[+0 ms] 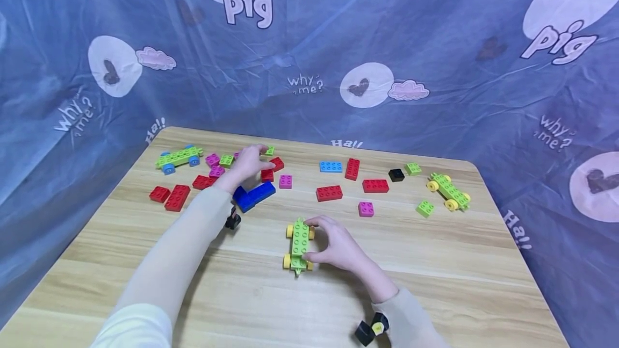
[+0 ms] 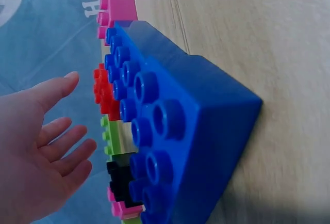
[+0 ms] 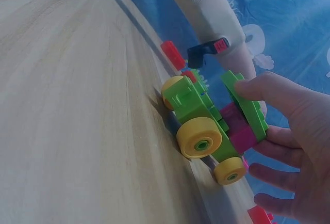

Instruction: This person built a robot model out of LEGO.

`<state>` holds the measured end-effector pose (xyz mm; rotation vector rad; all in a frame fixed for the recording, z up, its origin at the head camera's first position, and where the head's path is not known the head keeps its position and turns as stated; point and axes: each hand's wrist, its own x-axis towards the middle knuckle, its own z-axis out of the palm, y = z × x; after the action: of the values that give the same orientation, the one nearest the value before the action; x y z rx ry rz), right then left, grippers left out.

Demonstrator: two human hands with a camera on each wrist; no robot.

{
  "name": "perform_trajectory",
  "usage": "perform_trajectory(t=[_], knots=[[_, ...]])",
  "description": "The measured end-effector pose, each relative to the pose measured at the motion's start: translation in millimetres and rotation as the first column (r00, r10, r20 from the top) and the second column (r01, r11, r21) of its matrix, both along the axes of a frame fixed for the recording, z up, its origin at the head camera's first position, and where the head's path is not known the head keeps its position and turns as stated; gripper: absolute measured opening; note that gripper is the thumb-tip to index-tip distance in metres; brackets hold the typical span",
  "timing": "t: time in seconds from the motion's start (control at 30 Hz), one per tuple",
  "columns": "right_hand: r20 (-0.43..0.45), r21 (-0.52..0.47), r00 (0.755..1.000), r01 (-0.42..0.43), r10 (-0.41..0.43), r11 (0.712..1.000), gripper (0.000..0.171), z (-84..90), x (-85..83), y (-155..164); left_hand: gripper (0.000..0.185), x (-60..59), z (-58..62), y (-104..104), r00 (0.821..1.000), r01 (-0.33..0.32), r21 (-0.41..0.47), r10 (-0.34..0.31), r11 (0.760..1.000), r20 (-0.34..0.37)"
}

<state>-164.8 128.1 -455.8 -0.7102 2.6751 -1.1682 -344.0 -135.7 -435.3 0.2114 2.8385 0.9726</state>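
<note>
My right hand [image 1: 338, 243] holds a green toy car [image 1: 300, 241] with yellow wheels near the middle of the table. In the right wrist view, thumb and fingers pinch the long green brick [image 3: 246, 102] on top, which sits above a magenta brick [image 3: 240, 128] on the chassis. Far to the left, my left hand [image 1: 247, 164] reaches over loose bricks with its fingers spread and nothing in its grasp. Around its fingertips lie a red brick [image 1: 277, 164] and a small green brick [image 1: 270, 151]. Dark blue bricks [image 1: 261, 191] lie beside that wrist, large in the left wrist view.
A green car with blue wheels [image 1: 178, 158] stands at the back left, another with yellow wheels [image 1: 448, 192] at the right. Between them lie a light blue brick [image 1: 331, 167], a black brick [image 1: 396, 175] and several red bricks. Blue printed cloth [image 1: 309, 42] hangs behind the table.
</note>
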Motion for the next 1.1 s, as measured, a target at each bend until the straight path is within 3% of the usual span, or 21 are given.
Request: perform_trajectory(t=[0.47,1.1], knots=[[0.0,-0.008,1.0,-0.006,0.006,1.0,0.067,0.5,0.0,1.1,0.06,-20.9,-10.6,0.5,0.992,0.088,0.056,-0.093,0.995,0.084],[0.018,-0.014,1.0,-0.02,0.02,1.0,0.067,0.7,-1.7,0.4,0.05,-22.0,-6.8,9.5,0.987,0.097,-0.01,-0.095,0.995,0.132]])
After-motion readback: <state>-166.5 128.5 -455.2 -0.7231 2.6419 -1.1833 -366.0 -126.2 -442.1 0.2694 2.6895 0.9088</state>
